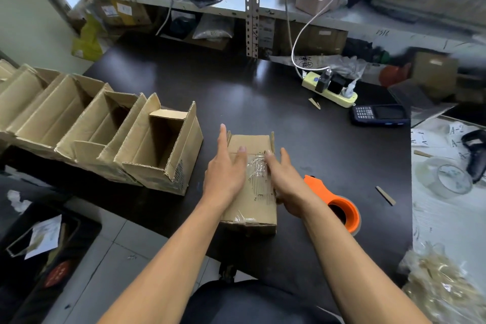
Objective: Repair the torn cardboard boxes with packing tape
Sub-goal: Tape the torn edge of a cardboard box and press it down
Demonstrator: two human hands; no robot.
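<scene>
A small cardboard box (252, 208) lies on the black table (236, 92) in front of me, with wrinkled clear packing tape (257, 171) along its top seam. My left hand (226, 168) lies flat on the box's left side, fingers straight. My right hand (285, 179) rests with straight fingers on the tape and the box's right side. An orange tape dispenser (339, 205) sits on the table just right of the box, partly hidden by my right forearm.
Several open cardboard boxes (163, 144) stand in a row at the left. A power strip (331, 88) and a handheld scanner (378, 114) lie at the back right. Clear tape rolls (447, 179) and crumpled tape waste (444, 284) sit at the right. Shelving (252, 5) rises behind the table.
</scene>
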